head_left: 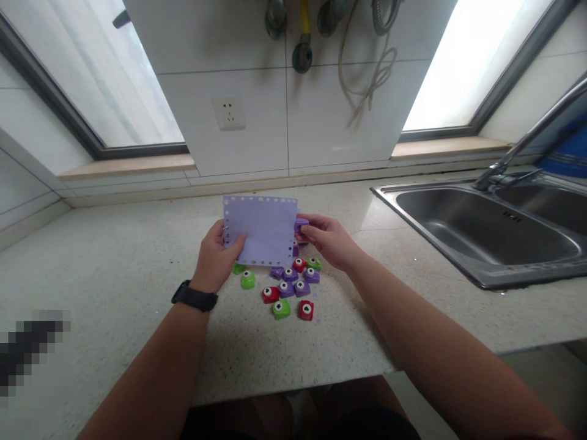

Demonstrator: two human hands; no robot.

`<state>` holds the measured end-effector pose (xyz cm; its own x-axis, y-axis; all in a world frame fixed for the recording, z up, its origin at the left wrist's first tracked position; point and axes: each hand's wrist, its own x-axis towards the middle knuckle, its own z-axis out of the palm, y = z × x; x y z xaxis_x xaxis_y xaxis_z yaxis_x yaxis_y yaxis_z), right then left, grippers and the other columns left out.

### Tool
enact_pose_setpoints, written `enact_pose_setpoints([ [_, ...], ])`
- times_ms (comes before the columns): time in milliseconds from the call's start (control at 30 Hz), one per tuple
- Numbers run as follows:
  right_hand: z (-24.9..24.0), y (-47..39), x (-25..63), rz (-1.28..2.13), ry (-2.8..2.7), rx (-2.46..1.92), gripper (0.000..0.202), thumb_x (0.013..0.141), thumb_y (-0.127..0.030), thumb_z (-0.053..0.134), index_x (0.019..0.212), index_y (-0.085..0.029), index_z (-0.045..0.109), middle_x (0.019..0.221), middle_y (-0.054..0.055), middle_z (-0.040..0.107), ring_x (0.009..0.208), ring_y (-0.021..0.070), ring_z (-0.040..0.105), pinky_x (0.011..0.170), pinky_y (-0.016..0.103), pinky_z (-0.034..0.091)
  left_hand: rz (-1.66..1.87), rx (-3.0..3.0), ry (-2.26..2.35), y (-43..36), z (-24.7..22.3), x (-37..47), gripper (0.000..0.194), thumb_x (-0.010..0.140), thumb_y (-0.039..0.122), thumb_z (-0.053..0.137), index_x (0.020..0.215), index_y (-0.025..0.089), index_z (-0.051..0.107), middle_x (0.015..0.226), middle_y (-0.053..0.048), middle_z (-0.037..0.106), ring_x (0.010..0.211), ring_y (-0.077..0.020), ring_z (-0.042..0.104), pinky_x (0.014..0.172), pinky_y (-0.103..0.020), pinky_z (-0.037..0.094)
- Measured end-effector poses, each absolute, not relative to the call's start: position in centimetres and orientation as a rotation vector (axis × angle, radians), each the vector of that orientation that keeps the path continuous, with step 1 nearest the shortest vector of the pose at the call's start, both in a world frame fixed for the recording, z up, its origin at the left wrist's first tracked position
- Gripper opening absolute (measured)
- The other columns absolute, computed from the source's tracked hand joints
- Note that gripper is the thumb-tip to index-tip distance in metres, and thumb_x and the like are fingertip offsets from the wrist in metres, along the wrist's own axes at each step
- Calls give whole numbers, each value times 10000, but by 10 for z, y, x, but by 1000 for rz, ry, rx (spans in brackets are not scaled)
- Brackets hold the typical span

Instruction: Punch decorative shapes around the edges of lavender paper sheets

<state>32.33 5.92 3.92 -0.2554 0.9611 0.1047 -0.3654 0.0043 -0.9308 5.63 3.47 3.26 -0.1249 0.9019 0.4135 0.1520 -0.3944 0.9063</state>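
A light purple sheet of paper (263,229) with small shaped holes along its edges is held up over the counter. My left hand (219,253) grips its left side, thumb on the front and fingers behind. At the paper's right edge, my right hand (328,238) pinches a purple craft punch (301,225) between thumb and fingers. Below the paper lie several small punches in purple (301,288), green (281,308) and red (306,310). Some punches are partly hidden behind the sheet's lower edge.
The punches rest on a speckled stone counter (137,293). A steel double sink (463,226) with a tap (527,137) is at the right. Behind stands a tiled wall with a socket (228,113), pipes and a hanging cord (378,76).
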Motion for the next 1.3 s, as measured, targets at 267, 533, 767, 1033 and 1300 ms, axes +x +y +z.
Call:
enact_pose_setpoints([
  [267, 38, 61, 326, 1496, -1186, -740, 394, 723, -376, 936, 1067, -229, 812, 1045, 72, 815, 903, 208, 737, 980, 470, 592, 1570, 1518, 1150, 33, 35, 58, 426, 805, 357, 820, 1172, 199, 673, 1139, -74, 771, 1028, -247, 729, 991, -395, 560],
  [533, 38, 60, 325, 1553, -1199, -680, 436, 705, -393, 949, 1072, -204, 805, 1035, 82, 809, 907, 205, 741, 965, 439, 583, 1535, 1503, 1086, 31, 36, 60, 454, 798, 369, 836, 1186, 190, 683, 1168, -84, 767, 1034, -252, 729, 979, -395, 567],
  [767, 39, 58, 323, 1555, -1240, -663, 430, 726, -491, 925, 1026, -207, 804, 1028, 82, 802, 941, 213, 738, 1016, 444, 568, 1543, 1448, 1090, 32, 36, 61, 460, 788, 380, 840, 1177, 189, 686, 1164, -84, 769, 1031, -259, 731, 979, -413, 576],
  [1033, 36, 59, 323, 1575, -1244, -713, 450, 718, -553, 915, 1011, -232, 797, 1034, 75, 799, 909, 203, 732, 949, 415, 599, 1533, 1428, 1070, 32, 35, 62, 466, 781, 369, 844, 1182, 193, 684, 1160, -79, 772, 1022, -250, 736, 990, -415, 576],
  [1300, 36, 59, 322, 1551, -1262, -721, 456, 728, -562, 903, 1016, -226, 791, 1020, 73, 797, 900, 200, 727, 927, 404, 599, 1536, 1420, 1085, 30, 37, 63, 461, 774, 362, 844, 1174, 195, 688, 1160, -79, 770, 1034, -262, 732, 992, -432, 577],
])
